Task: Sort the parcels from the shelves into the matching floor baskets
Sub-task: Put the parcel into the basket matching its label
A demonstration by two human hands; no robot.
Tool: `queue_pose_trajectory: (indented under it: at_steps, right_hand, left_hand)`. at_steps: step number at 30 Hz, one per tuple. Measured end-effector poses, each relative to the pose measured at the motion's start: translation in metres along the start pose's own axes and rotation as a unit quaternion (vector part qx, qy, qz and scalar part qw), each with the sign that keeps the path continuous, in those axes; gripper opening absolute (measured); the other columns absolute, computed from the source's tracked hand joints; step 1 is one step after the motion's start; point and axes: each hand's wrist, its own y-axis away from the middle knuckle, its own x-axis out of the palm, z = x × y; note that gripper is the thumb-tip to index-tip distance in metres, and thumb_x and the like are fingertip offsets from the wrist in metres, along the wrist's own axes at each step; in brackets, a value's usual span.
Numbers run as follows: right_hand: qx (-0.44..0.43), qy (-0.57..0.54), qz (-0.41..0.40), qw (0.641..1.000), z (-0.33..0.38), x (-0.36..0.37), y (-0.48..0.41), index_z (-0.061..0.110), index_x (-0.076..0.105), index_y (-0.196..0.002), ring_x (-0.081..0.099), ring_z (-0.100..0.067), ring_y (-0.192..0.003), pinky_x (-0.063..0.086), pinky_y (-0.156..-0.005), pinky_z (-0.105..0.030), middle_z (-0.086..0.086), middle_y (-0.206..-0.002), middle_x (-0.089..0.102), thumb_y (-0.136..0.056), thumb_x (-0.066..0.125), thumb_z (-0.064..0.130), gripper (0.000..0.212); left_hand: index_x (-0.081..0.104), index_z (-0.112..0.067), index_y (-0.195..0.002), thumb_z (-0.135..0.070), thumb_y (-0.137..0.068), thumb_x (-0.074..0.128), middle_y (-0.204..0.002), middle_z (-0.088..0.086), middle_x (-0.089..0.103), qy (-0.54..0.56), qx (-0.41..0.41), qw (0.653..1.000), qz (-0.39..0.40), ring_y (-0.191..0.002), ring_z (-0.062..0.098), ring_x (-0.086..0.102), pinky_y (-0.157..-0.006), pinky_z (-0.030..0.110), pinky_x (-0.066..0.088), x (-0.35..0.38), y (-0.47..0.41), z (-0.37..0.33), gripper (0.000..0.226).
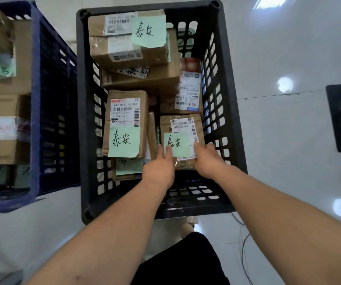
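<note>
Black basket (83, 130), centre, on the floor: several brown parcels inside, most with green notes. Blue basket (35, 103) at left, also holding parcels. Parcel (166, 124) lies in the black basket's near right corner. Left hand (158, 167) and right hand (206, 161) grip its near end from either side, fingertips beside its note (178, 144).

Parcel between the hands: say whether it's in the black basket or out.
In. The parcel is below the black basket's rim, among other parcels.
</note>
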Motion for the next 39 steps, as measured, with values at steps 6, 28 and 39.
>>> queue_pose_trajectory:
  at_steps: [6, 28, 39]
  right_hand:
    - [-0.029, -0.016, 0.022, 0.999, 0.006, -0.003, -0.002, 0.016, 0.038, -0.138, 0.047, -0.031, -0.116, 0.043, -0.100, -0.039, -0.010, -0.142, 0.030, -0.090, 0.050, 0.008, 0.050]
    - [-0.286, 0.258, -0.076, 0.920, 0.147, -0.110, 0.175, 0.014, 0.034, -0.141, 0.027, -0.033, -0.132, 0.039, -0.101, -0.042, -0.017, -0.148, 0.024, -0.089, 0.054, 0.017, 0.055]
    - [-0.448, 0.358, -0.121, 0.810, 0.244, -0.067, 0.292, 0.017, 0.022, -0.148, 0.019, -0.035, -0.140, 0.025, -0.112, -0.043, -0.014, -0.156, 0.013, -0.091, 0.053, 0.023, 0.065]
  left_hand:
    - [0.018, -0.014, -0.150, -0.005, -0.090, 0.046, -0.160, 0.000, -0.013, 0.006, 0.011, 1.000, 0.019, -0.130, 0.033, 0.044, -0.091, 0.042, 0.046, -0.002, -0.004, 0.011, 0.067]
    - [-0.002, -0.022, -0.153, -0.041, -0.098, 0.043, -0.161, 0.007, -0.005, 0.068, -0.113, 0.966, -0.224, -0.146, 0.025, 0.011, -0.117, 0.038, 0.019, -0.117, 0.211, 0.070, 0.074]
    - [-0.009, -0.025, -0.152, -0.052, -0.097, 0.036, -0.159, 0.007, -0.017, 0.089, -0.264, 0.914, -0.294, -0.148, 0.023, -0.009, -0.119, 0.045, 0.001, -0.077, 0.359, 0.146, 0.076]
